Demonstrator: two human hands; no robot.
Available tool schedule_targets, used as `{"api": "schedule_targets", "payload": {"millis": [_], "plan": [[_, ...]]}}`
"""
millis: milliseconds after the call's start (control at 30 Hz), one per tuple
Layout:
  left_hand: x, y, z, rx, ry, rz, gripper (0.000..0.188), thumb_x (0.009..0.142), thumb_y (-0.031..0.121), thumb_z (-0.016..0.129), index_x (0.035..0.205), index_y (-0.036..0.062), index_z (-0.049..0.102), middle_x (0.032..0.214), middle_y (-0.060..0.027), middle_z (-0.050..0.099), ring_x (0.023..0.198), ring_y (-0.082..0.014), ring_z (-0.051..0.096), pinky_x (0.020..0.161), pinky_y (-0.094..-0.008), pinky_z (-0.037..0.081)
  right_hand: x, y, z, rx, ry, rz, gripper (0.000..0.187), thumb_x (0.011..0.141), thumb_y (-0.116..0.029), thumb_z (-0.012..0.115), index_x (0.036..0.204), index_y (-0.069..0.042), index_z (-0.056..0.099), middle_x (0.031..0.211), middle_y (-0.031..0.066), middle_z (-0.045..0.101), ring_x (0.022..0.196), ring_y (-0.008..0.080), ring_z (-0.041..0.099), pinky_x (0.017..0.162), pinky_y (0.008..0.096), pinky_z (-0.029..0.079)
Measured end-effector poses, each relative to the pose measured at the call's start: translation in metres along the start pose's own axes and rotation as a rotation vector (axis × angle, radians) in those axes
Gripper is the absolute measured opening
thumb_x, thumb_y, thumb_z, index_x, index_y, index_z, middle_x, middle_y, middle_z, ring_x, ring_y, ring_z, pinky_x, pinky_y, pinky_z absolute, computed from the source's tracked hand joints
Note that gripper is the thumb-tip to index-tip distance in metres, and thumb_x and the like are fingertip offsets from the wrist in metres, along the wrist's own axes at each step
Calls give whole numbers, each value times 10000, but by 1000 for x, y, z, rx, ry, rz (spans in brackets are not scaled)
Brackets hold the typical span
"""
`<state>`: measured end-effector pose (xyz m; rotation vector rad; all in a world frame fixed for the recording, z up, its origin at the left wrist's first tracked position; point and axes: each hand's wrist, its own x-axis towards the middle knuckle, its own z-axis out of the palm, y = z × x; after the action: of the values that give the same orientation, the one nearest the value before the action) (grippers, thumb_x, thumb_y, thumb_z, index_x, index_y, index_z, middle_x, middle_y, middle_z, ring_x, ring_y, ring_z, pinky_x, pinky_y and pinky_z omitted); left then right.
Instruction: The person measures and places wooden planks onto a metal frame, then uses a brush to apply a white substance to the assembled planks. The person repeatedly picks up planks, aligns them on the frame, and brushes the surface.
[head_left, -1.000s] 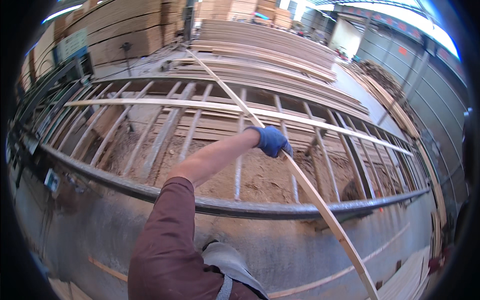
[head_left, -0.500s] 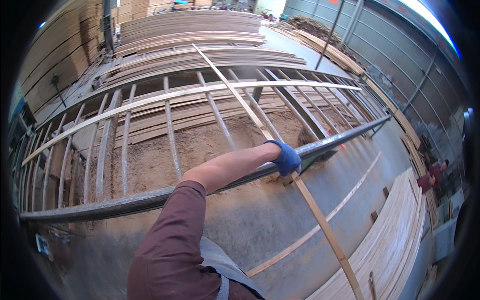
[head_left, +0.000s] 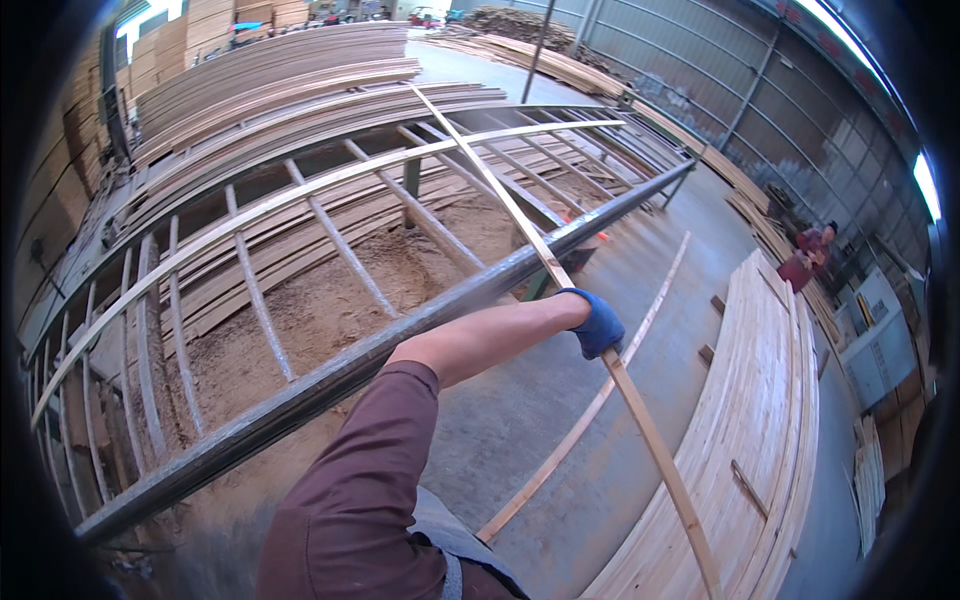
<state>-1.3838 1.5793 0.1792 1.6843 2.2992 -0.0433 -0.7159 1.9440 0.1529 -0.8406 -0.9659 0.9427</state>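
My left hand [head_left: 600, 326], in a blue glove, is closed around a long, narrow wooden strip [head_left: 660, 455]. The strip slants from the far side of a metal roller rack [head_left: 480, 284], over its near rail, and down past my hand to the lower right. Across the rack's bars lies a second pale strip [head_left: 300, 198], which the held one crosses. My left arm, in a maroon sleeve, reaches out to the right over the floor. My right hand is out of view.
On the floor beyond my hand lies another strip [head_left: 560, 450]. A low stack of pale boards [head_left: 745, 420] fills the right, a short stick [head_left: 750, 490] on it. Another person [head_left: 808, 258] is farther off at right. Board piles [head_left: 270, 85] stand behind the rack; sawdust [head_left: 300, 330] lies beneath.
The view has turned to the right, so the rack and piles sit farther left and the board stack shows more. My left hand still grips the strip.
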Motion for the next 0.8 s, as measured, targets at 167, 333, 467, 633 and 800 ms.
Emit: {"api": "schedule_targets", "payload": {"millis": [167,333,467,633,800], "plan": [[58,31,-21,-42,45,139,426,712,146,743,1134,191,709,1020,-87,726,923,-294,672,817,-416,520,8,-19,-58,-22,82,-100,553,964,-444,535,1360,-57,549,1000,113,611,746,205,576,595,306,454],[102,63,-47,86,118,285,461,752,159,686,1206,235,684,1086,-63,722,976,-300,676,841,-420,525,62,-14,-191,-62,-94,-50,543,974,-420,523,1383,-63,521,1121,159,645,851,237,642,728,361,525],[127,70,-49,234,461,250,478,766,201,686,1241,235,645,1071,-78,700,995,-294,669,860,-442,512,52,-20,-174,-318,121,-670,425,909,-366,597,1182,-42,629,935,130,664,856,253,650,767,392,521],[100,76,-70,404,779,33,748,768,358,727,1412,86,461,1317,-180,547,1246,-321,533,973,-509,446,-30,-99,-43,290,54,-286,278,807,-277,661,918,-23,676,902,127,662,879,268,649,814,403,514],[2,73,-112,189,818,215,758,871,419,691,1468,55,399,1338,-267,554,1172,-368,612,1002,-436,500,11,-55,-6,847,-380,-582,471,831,-371,668,1155,-29,649,1163,183,630,1103,297,601,950,444,466]]}}
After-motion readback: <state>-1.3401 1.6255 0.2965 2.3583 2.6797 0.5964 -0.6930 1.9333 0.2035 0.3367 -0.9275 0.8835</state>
